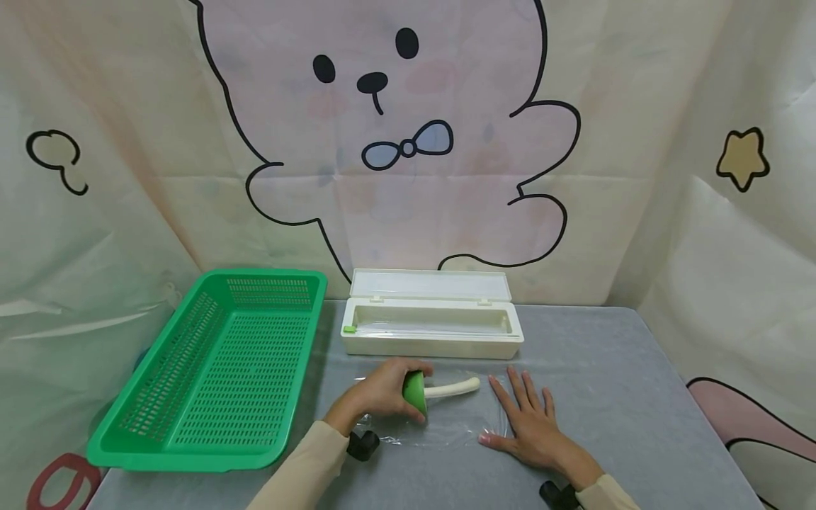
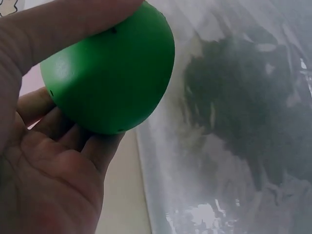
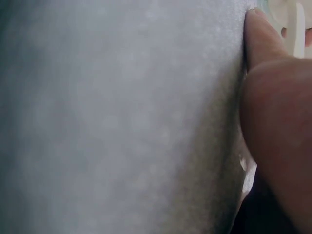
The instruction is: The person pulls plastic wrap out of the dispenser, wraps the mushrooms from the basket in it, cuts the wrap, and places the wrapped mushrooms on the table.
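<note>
A gray table [image 1: 612,389] holds a green basket [image 1: 185,462], left of a white box [image 1: 432,347]. Clear wrap [image 1: 446,429] lies in front of the box. The right hand [image 1: 530,430] is flat, fingers spread, by the wrap's right edge. The left hand [image 1: 387,388] grips a mushroom [image 1: 437,392] by its green cap, over the wrap.

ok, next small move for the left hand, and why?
I'd probably lower the mushroom-shaped piece onto the clear film: the left hand holds it by its green cap over the film, and the right hand lies spread at the film's right edge.
</note>
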Available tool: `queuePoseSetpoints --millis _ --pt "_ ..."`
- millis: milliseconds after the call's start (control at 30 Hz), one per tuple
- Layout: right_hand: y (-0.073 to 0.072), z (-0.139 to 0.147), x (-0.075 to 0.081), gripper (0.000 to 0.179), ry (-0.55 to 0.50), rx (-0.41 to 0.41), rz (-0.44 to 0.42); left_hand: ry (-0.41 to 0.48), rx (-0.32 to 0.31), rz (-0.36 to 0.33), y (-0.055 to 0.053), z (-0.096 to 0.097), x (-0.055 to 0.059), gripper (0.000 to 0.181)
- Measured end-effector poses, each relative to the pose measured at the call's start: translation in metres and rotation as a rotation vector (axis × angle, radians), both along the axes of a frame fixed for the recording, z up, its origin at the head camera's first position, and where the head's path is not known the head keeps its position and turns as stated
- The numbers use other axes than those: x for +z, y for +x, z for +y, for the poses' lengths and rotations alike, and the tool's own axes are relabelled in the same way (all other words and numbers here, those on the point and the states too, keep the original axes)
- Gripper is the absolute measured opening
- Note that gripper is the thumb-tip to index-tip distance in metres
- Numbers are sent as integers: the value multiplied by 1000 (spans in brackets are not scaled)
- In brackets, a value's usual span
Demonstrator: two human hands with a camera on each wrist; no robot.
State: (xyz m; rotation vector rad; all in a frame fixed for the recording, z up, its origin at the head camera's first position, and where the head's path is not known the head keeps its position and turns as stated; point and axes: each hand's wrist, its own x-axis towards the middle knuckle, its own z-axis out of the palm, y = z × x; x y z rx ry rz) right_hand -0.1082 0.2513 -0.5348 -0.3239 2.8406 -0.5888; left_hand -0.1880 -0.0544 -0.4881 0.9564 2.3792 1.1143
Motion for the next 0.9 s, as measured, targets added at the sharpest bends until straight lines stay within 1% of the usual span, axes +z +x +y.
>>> queuePoseSetpoints --millis 100,267,500,800,900 --pt "1 0 0 107 -3 3 14 -12 -14 3 -2 0 -5 73" --pt "2 0 0 104 -27 23 54 -26 -8 -19 -3 1 -9 73" --pt "2 2 5 102 -62 37 168 -64 -6 -14 -4 2 -7 73" --pt "2 5 12 86 -107 79 327 -104 12 0 -4 4 -5 77" --pt "1 3 14 81 -126 66 367 -116 15 7 -3 4 -5 78"
